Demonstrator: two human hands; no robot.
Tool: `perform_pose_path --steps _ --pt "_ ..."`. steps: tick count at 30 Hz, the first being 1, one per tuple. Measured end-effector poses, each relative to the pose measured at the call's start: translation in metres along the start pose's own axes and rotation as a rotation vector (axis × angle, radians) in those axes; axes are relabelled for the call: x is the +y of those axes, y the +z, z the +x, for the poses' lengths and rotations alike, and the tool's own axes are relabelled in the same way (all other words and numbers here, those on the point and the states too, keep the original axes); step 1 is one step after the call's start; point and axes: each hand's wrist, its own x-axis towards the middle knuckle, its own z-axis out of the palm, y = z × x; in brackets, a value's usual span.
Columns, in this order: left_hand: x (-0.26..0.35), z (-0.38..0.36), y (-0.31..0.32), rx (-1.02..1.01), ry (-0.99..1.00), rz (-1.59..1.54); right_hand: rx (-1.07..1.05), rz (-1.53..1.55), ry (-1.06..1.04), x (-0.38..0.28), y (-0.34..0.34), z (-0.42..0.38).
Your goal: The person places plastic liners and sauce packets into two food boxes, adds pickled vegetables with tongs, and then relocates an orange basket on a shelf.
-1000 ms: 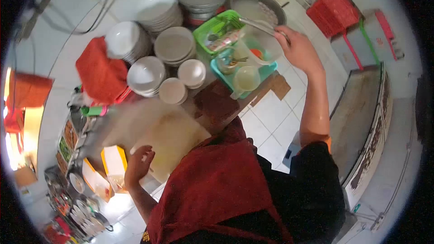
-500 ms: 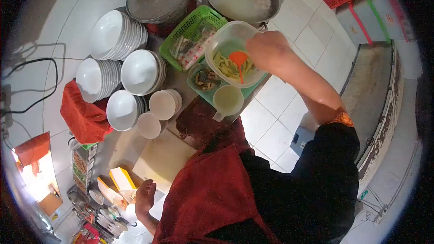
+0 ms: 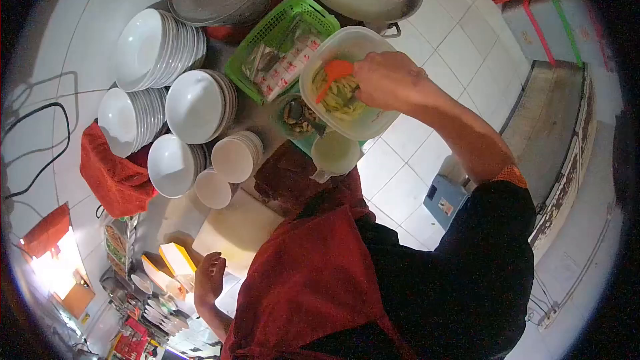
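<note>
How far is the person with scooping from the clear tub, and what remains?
In hand: the right hand holds an orange scoop in the clear tub of yellow strips. The left hand rests at the edge of the cutting board, beside a yellow carton. Done: nothing shows served. Left: the stacked white bowls look empty, and the cutting board is bare.

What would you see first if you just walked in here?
First the right hand with an orange spoon in a clear tub of yellow strips, top middle. Left of it stand stacks of white bowls by a green basket. The left hand rests low by a cutting board.
</note>
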Motion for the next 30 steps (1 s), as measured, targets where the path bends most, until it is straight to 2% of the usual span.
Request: perform_pose_path --steps 5,9,12,14,18,20,21,23,25,27,28,30 --pt "-0.012 -0.003 0.007 0.003 -0.075 -0.042 -0.016 -0.004 -0.208 0.007 0.006 0.003" --pt "0.005 -0.01 0.006 0.011 -0.112 0.007 -0.116 -0.091 -0.2 -0.004 0.025 0.013" --pt "-0.012 -0.014 0.009 0.019 -0.043 -0.022 -0.018 0.052 -0.232 0.013 0.038 0.015" --pt "-0.025 -0.016 0.012 0.038 -0.055 -0.041 0.156 0.008 -0.434 0.026 0.032 0.006" --pt "-0.028 -0.022 0.015 0.04 -0.011 0.008 0.123 -0.048 -0.376 0.026 -0.018 -0.031" --pt "-0.046 -0.018 0.02 0.04 -0.019 0.002 -0.001 -0.036 -0.269 0.021 -0.044 -0.045" --pt "-0.054 -0.017 0.023 0.034 -0.031 0.008 0.003 -0.054 -0.276 0.022 -0.052 -0.049" --pt "-0.045 -0.022 0.021 0.064 -0.014 -0.053 0.074 -0.086 -0.364 0.028 -0.071 -0.05" --pt "-0.055 -0.026 0.024 0.104 0.017 -0.069 0.051 -0.167 -0.324 0.024 -0.091 -0.054" --pt "-0.077 -0.033 0.032 0.148 0.025 -0.145 0.145 -0.205 -0.294 0.017 -0.108 -0.058" --pt "-0.097 -0.035 0.038 0.151 0.038 -0.188 0.276 -0.296 -0.314 0.01 -0.116 -0.067" --pt "-0.117 -0.049 0.042 0.177 0.006 -0.154 0.279 -0.307 -0.255 -0.027 -0.146 -0.078"
